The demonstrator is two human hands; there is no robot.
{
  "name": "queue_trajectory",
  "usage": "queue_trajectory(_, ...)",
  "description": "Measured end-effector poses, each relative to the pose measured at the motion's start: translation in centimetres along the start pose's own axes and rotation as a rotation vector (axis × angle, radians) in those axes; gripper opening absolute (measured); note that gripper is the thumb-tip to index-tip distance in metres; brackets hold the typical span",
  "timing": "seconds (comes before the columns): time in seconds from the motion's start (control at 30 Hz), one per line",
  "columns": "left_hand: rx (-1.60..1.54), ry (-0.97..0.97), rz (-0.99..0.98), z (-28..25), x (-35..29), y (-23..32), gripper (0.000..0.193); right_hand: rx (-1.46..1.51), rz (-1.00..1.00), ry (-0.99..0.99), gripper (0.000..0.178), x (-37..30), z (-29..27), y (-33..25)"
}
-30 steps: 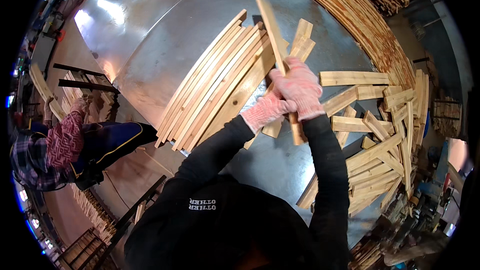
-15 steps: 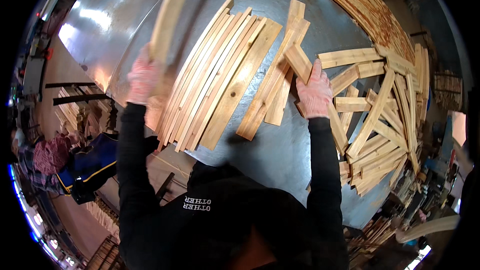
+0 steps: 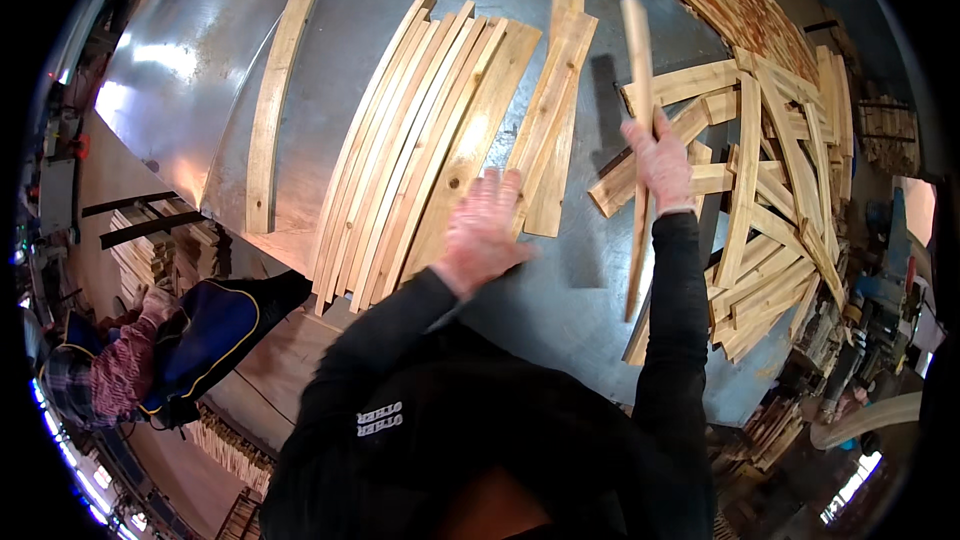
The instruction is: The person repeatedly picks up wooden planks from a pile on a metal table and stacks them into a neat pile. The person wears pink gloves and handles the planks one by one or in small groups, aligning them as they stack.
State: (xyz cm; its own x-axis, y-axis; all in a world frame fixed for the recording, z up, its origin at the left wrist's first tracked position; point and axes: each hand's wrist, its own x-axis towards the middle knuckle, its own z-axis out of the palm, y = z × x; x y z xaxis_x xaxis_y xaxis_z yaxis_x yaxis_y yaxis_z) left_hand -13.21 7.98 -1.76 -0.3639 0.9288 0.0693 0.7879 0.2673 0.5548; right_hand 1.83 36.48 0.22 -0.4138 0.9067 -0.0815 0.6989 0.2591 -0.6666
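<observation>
Just now I've set one slat [image 3: 275, 110] apart, seemingly sorted; left hand [image 3: 480, 238] spreads, empty, right hand [image 3: 664, 168] grips another slat [image 3: 638, 55].

2 arms [image 3: 676, 310] forward | left grip [image 3: 482, 237]: splayed | right grip [image 3: 664, 170]: curled

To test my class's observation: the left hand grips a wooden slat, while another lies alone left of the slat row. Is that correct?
No: the head view shows the right hand gripping the wooden slat; the lone slat does lie left of the slat row.
</observation>
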Motion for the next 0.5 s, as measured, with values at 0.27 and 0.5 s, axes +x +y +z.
queue_trajectory(0.27,-0.721,-0.132,-0.383,2.5,1.5,0.5,0.080,1.283,0.285,-0.170,0.050,-0.5,0.7,-1.4)
queue_trajectory(0.5,-0.379,-0.233,0.009,1.6,2.6,4.2,0.076,1.262,0.335,-0.350,0.046,-5.9,6.2,3.2)
